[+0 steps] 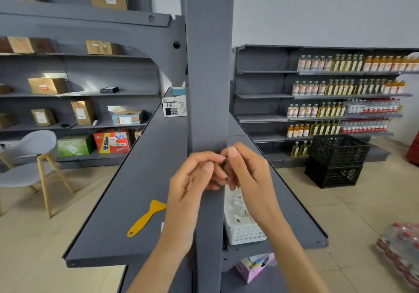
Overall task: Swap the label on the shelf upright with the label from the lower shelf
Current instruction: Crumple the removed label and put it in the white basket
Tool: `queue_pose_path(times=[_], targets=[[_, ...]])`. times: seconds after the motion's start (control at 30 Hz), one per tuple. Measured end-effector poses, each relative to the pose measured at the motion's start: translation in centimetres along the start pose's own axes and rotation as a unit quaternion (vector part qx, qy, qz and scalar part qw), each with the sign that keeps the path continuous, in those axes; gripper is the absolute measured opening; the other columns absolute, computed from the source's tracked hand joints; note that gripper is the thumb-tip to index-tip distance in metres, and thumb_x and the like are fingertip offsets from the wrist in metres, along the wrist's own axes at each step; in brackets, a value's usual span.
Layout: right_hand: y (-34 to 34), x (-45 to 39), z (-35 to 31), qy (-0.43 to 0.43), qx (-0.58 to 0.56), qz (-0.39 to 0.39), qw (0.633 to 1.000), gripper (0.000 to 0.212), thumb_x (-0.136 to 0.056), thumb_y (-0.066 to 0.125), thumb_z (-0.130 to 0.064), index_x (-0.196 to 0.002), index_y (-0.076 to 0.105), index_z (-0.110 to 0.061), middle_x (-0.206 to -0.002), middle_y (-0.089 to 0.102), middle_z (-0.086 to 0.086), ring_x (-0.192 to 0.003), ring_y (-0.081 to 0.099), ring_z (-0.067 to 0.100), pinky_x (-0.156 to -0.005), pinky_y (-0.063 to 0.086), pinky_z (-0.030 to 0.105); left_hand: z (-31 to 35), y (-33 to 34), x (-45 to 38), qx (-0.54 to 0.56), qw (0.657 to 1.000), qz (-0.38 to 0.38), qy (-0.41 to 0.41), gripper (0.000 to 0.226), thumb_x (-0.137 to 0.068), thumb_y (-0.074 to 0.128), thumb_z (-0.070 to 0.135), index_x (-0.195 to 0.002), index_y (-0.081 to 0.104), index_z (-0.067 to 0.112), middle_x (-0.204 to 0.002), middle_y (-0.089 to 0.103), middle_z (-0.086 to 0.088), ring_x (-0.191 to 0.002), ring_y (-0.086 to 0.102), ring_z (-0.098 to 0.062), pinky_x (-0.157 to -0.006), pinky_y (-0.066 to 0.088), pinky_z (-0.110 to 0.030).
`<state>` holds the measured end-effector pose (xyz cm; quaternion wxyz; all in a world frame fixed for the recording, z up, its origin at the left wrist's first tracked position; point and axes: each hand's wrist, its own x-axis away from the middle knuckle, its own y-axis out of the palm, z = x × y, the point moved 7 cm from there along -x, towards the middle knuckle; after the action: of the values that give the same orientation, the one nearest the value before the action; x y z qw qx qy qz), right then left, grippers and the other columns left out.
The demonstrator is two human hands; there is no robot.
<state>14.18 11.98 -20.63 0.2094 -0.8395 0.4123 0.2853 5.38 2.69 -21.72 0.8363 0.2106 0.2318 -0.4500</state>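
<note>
Head view: grey shelf upright (208, 65) rises mid-frame, grey shelf (127, 190) spreading left of it. Left hand (192, 186) and right hand (249, 174) meet at the upright's front, fingers pinched together; the label between them is hidden. Yellow scraper (146, 218) lies on the shelf.

Matt grey metal upright (208, 65) and shelf (127, 202); glossy yellow plastic scraper (147, 218); white plastic basket (243, 231).
</note>
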Motion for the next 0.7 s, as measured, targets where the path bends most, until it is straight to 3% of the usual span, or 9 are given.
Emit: queue_pose_path(times=[0.13,0.27,0.33,0.47,0.53,0.6,0.7], targets=[[3.3,-0.1,-1.4,-0.015,0.003,-0.015,1.000,0.031,-0.107,0.044,-0.015,-0.085,0.067,-0.010,-0.059,0.058,0.002,-0.054,0.053,0.012,-0.055,0.043,0.019,1.3,-4.6,-0.1,-0.037,0.999,0.023,0.015,0.019,-0.101,0.050,0.011,-0.102,0.069,0.010,-0.079,0.067,-0.002,-0.081,0.065,-0.017,-0.075,0.053,-0.026],[7.4,0.2,-2.4,-0.026,0.082,-0.050,0.995,0.025,-0.105,0.048,-0.019,-0.090,0.067,-0.014,-0.065,0.064,0.001,-0.061,0.063,0.013,-0.060,0.045,0.014,1.4,-8.9,0.2,-0.063,0.996,0.055,0.003,0.020,-0.101,0.050,0.010,-0.100,0.070,0.013,-0.079,0.068,0.000,-0.079,0.065,-0.016,-0.076,0.054,-0.029],[9.5,0.1,-2.2,-0.026,0.110,-0.067,0.991,0.022,-0.105,0.049,-0.018,-0.092,0.067,-0.016,-0.068,0.065,-0.005,-0.067,0.066,0.013,-0.061,0.048,0.018,1.0,-10.8,0.3,-0.073,0.995,0.063,-0.006,0.020,-0.102,0.050,0.010,-0.100,0.070,0.012,-0.079,0.068,-0.001,-0.078,0.064,-0.016,-0.076,0.052,-0.033],[12.8,0.1,0.0,-0.007,0.199,-0.116,0.973,0.021,-0.106,0.044,-0.017,-0.101,0.065,-0.019,-0.075,0.065,-0.012,-0.074,0.066,0.007,-0.070,0.055,0.031,-0.3,-13.9,0.5,-0.074,0.995,0.059,-0.017,0.020,-0.101,0.049,0.007,-0.100,0.069,0.009,-0.076,0.067,-0.001,-0.073,0.062,-0.012,-0.070,0.049,-0.021],[14.5,0.4,2.5,0.030,0.283,-0.188,0.940,0.026,-0.104,0.040,-0.006,-0.110,0.061,-0.020,-0.089,0.068,-0.004,-0.087,0.068,0.021,-0.078,0.057,0.044,-1.4,-15.2,0.7,-0.099,0.994,0.044,-0.025,0.023,-0.102,0.048,0.004,-0.098,0.069,0.010,-0.074,0.067,-0.001,-0.071,0.062,-0.008,-0.067,0.048,-0.016],[15.7,1.2,5.6,0.100,0.349,-0.281,0.888,0.046,-0.095,0.036,0.008,-0.124,0.058,-0.021,-0.114,0.067,0.007,-0.107,0.066,0.033,-0.091,0.055,0.051,-3.8,-16.6,0.7,-0.163,0.985,0.015,-0.054,0.033,-0.100,0.044,-0.003,-0.092,0.071,0.015,-0.073,0.066,-0.009,-0.069,0.060,-0.010,-0.065,0.046,-0.019],[16.2,2.3,9.3,0.210,0.463,-0.378,0.774,0.060,-0.093,0.033,0.016,-0.141,0.051,-0.015,-0.137,0.055,0.019,-0.118,0.060,0.040,-0.094,0.052,0.044,-9.7,-18.3,1.1,-0.292,0.944,-0.051,-0.146,0.058,-0.089,0.037,-0.010,-0.076,0.073,0.034,-0.063,0.055,0.000,-0.063,0.051,-0.016,-0.062,0.039,-0.031]])
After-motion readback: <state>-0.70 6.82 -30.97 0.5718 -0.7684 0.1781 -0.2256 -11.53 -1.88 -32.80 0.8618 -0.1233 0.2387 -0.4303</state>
